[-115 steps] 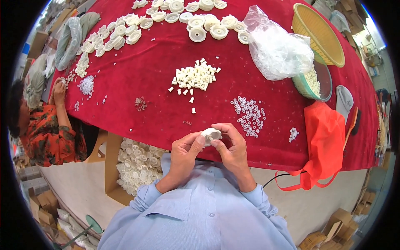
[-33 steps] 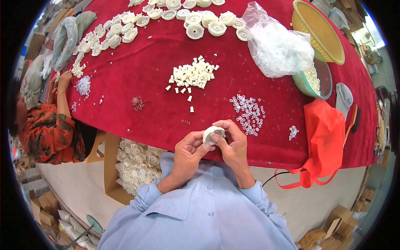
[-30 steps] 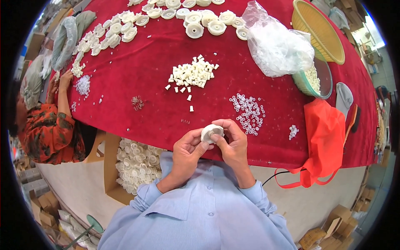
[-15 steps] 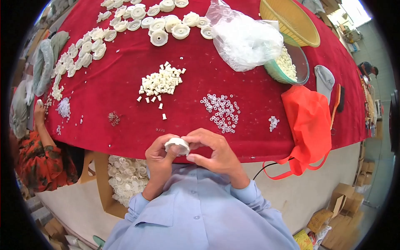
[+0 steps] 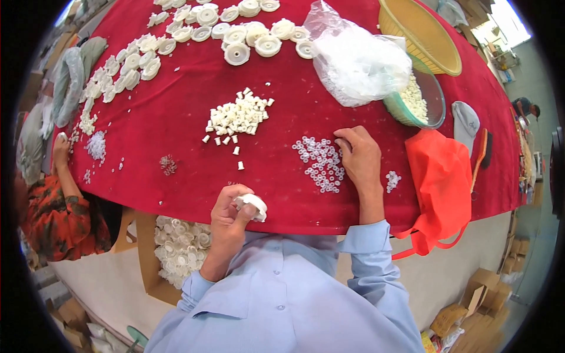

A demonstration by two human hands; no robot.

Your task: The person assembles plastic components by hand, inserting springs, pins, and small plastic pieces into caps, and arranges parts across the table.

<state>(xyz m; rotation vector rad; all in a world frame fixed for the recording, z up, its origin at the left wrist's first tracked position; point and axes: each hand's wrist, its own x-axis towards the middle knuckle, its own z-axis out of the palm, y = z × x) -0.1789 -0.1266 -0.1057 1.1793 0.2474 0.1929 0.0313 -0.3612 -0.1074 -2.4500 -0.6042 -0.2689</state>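
My left hand (image 5: 228,219) is closed on a white round plastic part with a notched rim (image 5: 252,207), held between thumb and fingers at the table's near edge. My right hand (image 5: 360,156) rests at the right side of a pile of small pale rings (image 5: 318,167). Its thumb and fingers bend together over the outermost rings. Whatever lies between those fingertips is too small to make out. Beyond my left hand is a heap of cream spool-shaped pieces (image 5: 238,113), with a few strays on its near side.
White wheel-like parts (image 5: 236,53) line the far side. A plastic bag (image 5: 359,65), green bowl (image 5: 432,106), yellow basket (image 5: 424,35), red bag (image 5: 438,182) and brush (image 5: 484,153) stand right. Below left is a carton (image 5: 147,253) of white parts. A person's hand (image 5: 60,150) works at far left.
My right hand has left the white plastic part and moved forward and right to the ring pile. My left hand still holds the part, now tilted differently. The whole view has shifted slightly.
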